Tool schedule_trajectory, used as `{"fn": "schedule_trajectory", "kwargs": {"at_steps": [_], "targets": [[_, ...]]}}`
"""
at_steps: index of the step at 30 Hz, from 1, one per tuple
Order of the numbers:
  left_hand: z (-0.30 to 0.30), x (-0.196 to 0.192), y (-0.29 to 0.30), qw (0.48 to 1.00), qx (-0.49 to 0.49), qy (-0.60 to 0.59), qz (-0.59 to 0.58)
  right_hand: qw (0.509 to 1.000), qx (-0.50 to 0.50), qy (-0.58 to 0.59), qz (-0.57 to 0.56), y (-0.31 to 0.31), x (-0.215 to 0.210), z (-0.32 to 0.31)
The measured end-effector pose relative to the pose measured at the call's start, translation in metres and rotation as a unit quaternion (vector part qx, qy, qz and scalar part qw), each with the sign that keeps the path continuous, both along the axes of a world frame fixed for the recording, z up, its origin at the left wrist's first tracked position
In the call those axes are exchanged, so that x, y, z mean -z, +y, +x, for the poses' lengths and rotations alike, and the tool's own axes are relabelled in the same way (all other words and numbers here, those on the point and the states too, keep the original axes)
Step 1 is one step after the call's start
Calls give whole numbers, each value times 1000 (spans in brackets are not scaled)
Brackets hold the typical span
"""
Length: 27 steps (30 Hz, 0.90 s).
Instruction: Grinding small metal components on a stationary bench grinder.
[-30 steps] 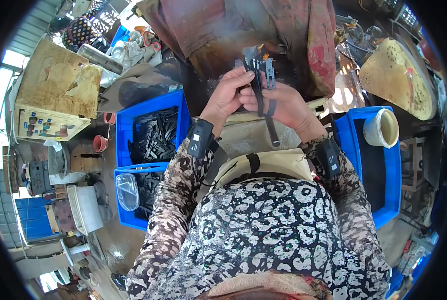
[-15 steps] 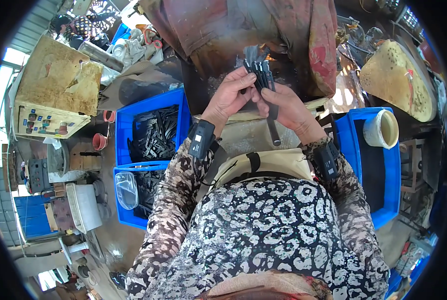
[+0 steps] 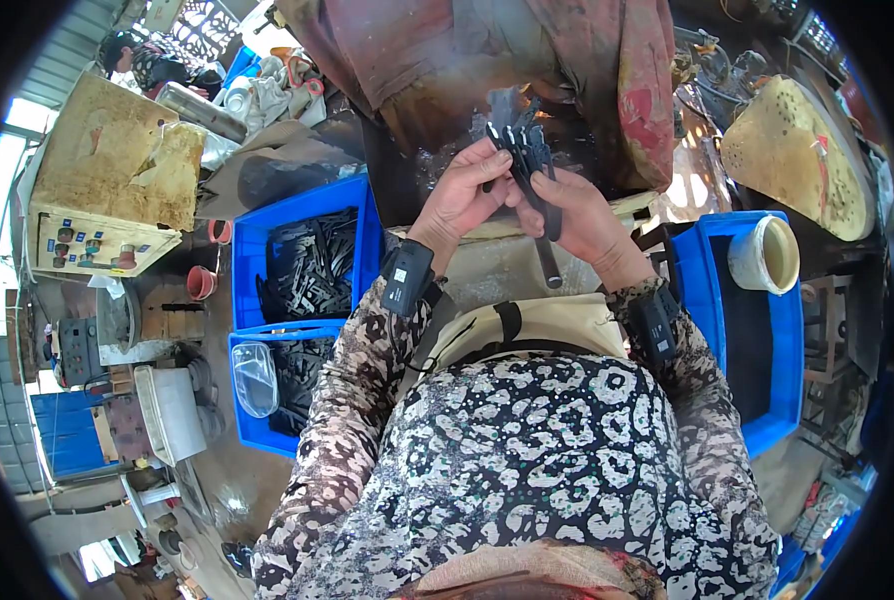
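Both hands share a fanned bundle of dark, flat metal strips [image 3: 530, 152] in front of a dark, draped work opening. My left hand [image 3: 465, 192] is closed on the bundle's left side, the thumb lying over the strips. On the other side my right hand [image 3: 575, 208] grips it, with thumb on top and fingers curled behind. One longer dark strip [image 3: 549, 262] sticks out below the hands toward my apron. The fingers behind the bundle are partly hidden.
To the left, two blue bins [image 3: 250, 270] hold many similar dark strips; a clear plastic container [image 3: 255, 380] sits in the nearer one. A blue bin [image 3: 789, 380] with a cream bucket [image 3: 764, 256] stands at right. Reddish cloth [image 3: 647, 100] hangs ahead. A control box [image 3: 107, 160] stands far left.
The strips in my hands have shifted slightly, and the long strip's lower end is a little higher. Both hands keep their hold. A person at the far left has moved a little.
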<state>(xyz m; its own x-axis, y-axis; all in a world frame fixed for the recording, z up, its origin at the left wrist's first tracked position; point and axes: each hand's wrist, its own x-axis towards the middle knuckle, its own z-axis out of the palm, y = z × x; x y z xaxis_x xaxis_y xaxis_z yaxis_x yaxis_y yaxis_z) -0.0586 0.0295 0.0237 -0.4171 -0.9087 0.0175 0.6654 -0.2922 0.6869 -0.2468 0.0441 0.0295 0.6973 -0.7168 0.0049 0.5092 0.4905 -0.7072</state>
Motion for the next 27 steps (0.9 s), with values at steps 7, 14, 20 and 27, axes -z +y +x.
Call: {"fn": "schedule_trajectory", "kwargs": {"at_steps": [7, 14, 20, 27], "targets": [[-2, -2, 0, 993, -42, -111, -23, 999, 26, 47, 2, 5, -6, 0], [13, -28, 1, 955, -19, -286, -69, 941, 149, 303, -19, 13, -28, -20], [44, -3, -30, 923, -84, -370, -54, 832, 135, 450, -294, 49, -16, -44], [48, 59, -60, 689, -109, -660, -278, 796, 30, 465, -386, 74, 0, -50]]}}
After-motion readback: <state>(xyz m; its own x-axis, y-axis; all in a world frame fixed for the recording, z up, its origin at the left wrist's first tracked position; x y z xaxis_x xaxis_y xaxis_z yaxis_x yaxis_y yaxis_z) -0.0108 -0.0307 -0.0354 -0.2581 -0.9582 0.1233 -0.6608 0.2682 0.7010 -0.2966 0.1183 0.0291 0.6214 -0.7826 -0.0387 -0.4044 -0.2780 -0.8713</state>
